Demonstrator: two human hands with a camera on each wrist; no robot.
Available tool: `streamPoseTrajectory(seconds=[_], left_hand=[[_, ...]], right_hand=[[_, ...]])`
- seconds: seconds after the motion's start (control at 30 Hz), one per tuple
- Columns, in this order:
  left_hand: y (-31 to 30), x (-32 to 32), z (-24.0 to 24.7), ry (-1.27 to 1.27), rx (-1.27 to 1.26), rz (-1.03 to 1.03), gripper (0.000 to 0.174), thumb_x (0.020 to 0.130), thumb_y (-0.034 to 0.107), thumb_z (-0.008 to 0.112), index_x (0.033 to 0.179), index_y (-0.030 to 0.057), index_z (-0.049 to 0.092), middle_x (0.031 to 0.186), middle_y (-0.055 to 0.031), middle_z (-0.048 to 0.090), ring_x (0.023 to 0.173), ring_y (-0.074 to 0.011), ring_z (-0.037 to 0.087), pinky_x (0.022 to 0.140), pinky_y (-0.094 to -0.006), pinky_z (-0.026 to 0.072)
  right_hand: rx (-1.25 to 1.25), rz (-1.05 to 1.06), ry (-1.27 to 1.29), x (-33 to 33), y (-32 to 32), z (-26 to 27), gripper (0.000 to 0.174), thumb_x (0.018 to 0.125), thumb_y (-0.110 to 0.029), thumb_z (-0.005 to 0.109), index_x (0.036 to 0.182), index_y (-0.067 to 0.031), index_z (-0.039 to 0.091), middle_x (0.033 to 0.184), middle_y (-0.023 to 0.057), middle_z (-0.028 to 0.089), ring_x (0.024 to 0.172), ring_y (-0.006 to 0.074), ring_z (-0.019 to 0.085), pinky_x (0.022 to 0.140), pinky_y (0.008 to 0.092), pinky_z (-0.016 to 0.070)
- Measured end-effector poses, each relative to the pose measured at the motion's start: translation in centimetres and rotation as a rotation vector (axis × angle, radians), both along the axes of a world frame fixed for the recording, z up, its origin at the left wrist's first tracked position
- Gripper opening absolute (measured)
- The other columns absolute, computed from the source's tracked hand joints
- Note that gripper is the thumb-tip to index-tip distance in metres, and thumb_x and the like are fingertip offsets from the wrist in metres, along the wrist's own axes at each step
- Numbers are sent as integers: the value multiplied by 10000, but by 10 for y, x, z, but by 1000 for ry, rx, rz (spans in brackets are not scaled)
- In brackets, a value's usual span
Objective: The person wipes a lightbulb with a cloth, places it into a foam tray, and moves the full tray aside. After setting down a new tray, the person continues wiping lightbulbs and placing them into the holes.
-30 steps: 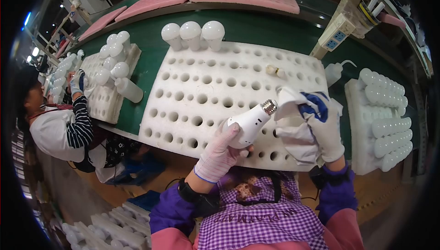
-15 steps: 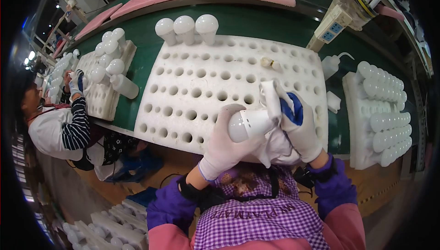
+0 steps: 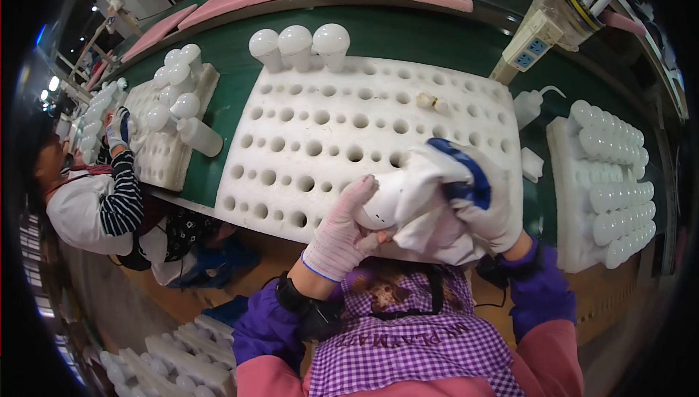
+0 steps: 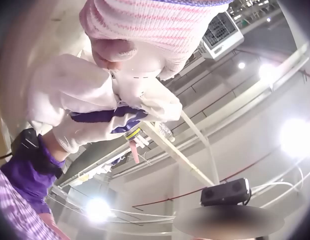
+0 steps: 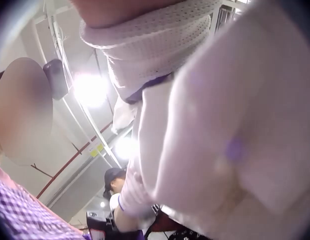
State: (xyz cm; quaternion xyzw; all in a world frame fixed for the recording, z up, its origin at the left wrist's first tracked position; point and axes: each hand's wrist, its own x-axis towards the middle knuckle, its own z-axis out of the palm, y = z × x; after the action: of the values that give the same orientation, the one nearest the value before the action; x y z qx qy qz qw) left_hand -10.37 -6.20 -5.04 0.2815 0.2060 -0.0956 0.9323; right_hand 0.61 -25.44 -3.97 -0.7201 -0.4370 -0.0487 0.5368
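A white bulb (image 3: 380, 204) lies between the two gloved hands, above the front of the perforated foam board (image 3: 291, 127). The left hand (image 3: 341, 233), in a striped glove, grips its rounded end. Over the other end is a white cloth (image 3: 429, 211), held around the bulb by the right hand (image 3: 488, 204), whose glove has a blue band. In the left wrist view the left hand (image 4: 140, 35) is curled round the bulb (image 4: 140, 70), and the cloth (image 4: 70, 90) meets it. Cloth fills much of the right wrist view; the bulb's metal base is hidden.
Three bulbs (image 3: 295, 46) stand at the board's back left corner, and a small bulb-like piece (image 3: 431, 102) lies on it. To the right are a squeeze bottle (image 3: 528, 108) and a foam block of bulbs (image 3: 568, 200). Another person (image 3: 87, 200) works at the left.
The right hand has brought the cloth from beside the bulb onto it, covering the metal base. The left hand has turned the bulb and shifted its grip.
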Motion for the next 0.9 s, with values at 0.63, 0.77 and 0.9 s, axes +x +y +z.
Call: streamPoseTrajectory(seconds=[0.63, 0.77, 0.9], left_hand=[[0, -1, 4, 35, -38, 56, 448, 910, 461, 522, 1187, 118, 439, 968, -205, 609, 555, -253, 609, 334, -197, 361], [5, 2, -1, 23, -221, 49, 486, 915, 491, 499, 1198, 100, 442, 952, -202, 606, 531, -255, 601, 317, -204, 358], [4, 3, -7, -100, -355, -59, 544, 919, 494, 490, 1221, 43, 446, 938, -213, 602, 546, -234, 602, 338, -209, 401]], right_hand=[[-39, 153, 555, 6, -7, 22, 746, 713, -258, 787, 1327, 11, 461, 1320, 90, 507, 1185, 162, 478, 1029, 295, 339], [45, 202, 628, 13, -3, 15, 847, 736, -459, 745, 1343, 32, 416, 1338, 93, 482, 1228, 170, 439, 1038, 296, 314], [61, 193, 757, 18, -7, 4, 772, 785, -408, 714, 1338, 39, 413, 1318, 88, 486, 1190, 155, 451, 1023, 281, 328]])
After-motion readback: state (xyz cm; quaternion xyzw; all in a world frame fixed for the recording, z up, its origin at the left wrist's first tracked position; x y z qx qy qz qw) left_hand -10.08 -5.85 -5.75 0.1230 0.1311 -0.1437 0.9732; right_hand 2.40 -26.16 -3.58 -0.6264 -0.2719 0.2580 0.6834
